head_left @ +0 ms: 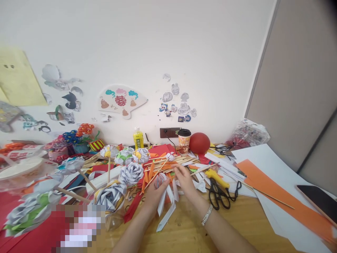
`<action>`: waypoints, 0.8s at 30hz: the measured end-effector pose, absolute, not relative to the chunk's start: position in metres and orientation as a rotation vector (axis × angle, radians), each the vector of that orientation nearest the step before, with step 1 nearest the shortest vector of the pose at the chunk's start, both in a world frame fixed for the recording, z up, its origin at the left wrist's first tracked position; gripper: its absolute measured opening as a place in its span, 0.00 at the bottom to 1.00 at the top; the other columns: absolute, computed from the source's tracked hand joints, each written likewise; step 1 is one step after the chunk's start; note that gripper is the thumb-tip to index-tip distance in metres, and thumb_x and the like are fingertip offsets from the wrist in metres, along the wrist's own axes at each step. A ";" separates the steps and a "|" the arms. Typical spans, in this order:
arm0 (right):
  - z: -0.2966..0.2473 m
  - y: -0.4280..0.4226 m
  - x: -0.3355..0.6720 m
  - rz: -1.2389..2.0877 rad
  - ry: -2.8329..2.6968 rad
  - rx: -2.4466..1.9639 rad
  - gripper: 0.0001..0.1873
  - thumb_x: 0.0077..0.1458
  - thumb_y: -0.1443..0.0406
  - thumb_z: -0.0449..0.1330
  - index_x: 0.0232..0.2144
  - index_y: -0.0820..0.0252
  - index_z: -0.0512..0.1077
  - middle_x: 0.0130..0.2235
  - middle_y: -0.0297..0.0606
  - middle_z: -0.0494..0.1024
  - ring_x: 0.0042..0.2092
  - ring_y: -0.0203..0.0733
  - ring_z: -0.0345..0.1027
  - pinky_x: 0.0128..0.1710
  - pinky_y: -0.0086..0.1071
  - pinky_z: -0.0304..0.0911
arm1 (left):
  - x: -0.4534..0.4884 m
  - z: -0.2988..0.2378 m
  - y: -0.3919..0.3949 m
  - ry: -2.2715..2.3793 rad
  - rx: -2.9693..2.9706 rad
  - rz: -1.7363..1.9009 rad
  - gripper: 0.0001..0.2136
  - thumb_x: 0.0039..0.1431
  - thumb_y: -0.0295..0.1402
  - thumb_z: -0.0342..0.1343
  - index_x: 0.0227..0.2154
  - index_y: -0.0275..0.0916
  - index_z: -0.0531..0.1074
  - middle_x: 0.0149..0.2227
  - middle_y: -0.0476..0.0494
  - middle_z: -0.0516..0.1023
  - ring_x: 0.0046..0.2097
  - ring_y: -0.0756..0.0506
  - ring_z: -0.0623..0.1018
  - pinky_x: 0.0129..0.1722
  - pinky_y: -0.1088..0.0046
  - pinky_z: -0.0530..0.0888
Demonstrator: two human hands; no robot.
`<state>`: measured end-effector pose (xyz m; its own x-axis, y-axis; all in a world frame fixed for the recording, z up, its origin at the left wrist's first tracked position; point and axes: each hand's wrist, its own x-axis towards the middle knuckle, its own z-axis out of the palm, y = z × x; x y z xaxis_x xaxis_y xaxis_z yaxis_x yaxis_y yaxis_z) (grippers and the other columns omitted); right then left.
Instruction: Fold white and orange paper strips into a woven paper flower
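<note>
Near the table's front, my left hand (153, 192) is closed around a small folded paper piece (160, 180), white with reddish lines. White paper strips (166, 214) hang below that hand toward the table. My right hand (185, 182) is just to the right, palm inward, fingers stretched forward over the pile of paper strips and sticks. Nothing shows clearly between its fingertips. Thin wooden sticks (168, 161) lie just beyond both hands, among orange paper strips (150, 171). One small paper flower (170, 156) tops a stick there.
Finished paper roses (131, 173) on sticks crowd the left. Black-and-yellow scissors (219, 192) lie right of my hands. Behind stand a yellow-capped bottle (138, 138), a paper cup (184, 143) and a red balloon (199, 142). Orange paper (276, 189) and a phone (319, 203) are at right.
</note>
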<state>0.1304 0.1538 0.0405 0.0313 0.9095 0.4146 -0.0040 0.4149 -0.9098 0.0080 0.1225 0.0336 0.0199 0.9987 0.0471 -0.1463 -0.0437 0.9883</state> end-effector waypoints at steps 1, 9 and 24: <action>0.046 0.160 0.132 0.778 -1.464 -0.891 0.10 0.53 0.63 0.50 0.36 0.58 0.68 0.40 0.37 0.71 0.43 0.38 0.63 0.42 0.31 0.58 | 0.009 0.035 0.119 1.054 1.171 1.261 0.17 0.44 0.42 0.57 0.34 0.35 0.70 0.29 0.44 0.74 0.31 0.47 0.73 0.34 0.72 0.69; 0.066 0.206 0.076 -0.120 -2.668 -0.720 0.13 0.54 0.68 0.48 0.39 0.57 0.70 0.36 0.40 0.74 0.39 0.41 0.65 0.39 0.33 0.58 | 0.010 0.056 0.091 0.592 1.476 0.687 0.15 0.38 0.42 0.61 0.25 0.33 0.73 0.22 0.49 0.69 0.25 0.53 0.65 0.26 0.79 0.62; 0.058 0.205 0.051 -0.095 -2.425 -1.314 0.13 0.48 0.74 0.49 0.37 0.66 0.67 0.36 0.45 0.74 0.38 0.43 0.67 0.35 0.30 0.59 | -0.018 0.065 0.100 0.510 1.394 0.889 0.16 0.36 0.42 0.62 0.23 0.34 0.72 0.24 0.48 0.70 0.26 0.52 0.68 0.26 0.78 0.63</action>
